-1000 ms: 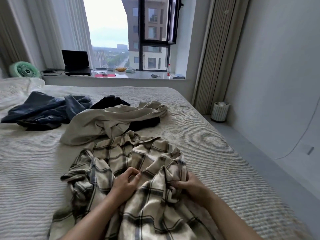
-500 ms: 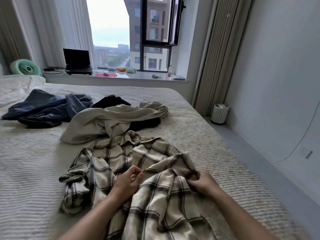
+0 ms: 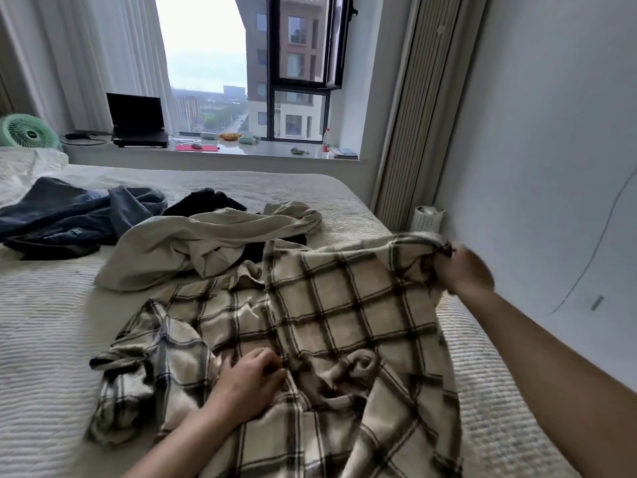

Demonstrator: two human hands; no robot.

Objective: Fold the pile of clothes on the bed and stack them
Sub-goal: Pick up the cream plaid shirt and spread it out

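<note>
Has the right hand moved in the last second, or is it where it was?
Yes. The right hand, gripping the plaid shirt, has swung up and out toward the bed's right edge, level with the white bin.

laptop (image 3: 138, 122), green fan (image 3: 29, 131) on windowsill (image 3: 275, 153).

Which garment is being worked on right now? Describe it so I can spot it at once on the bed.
Start at the bed and look at the near edge, in front of the plain beige garment. The plaid shirt lies there, with the left hand on it and the right hand lifting one end. It is the only checked piece, cream with dark lines.
</note>
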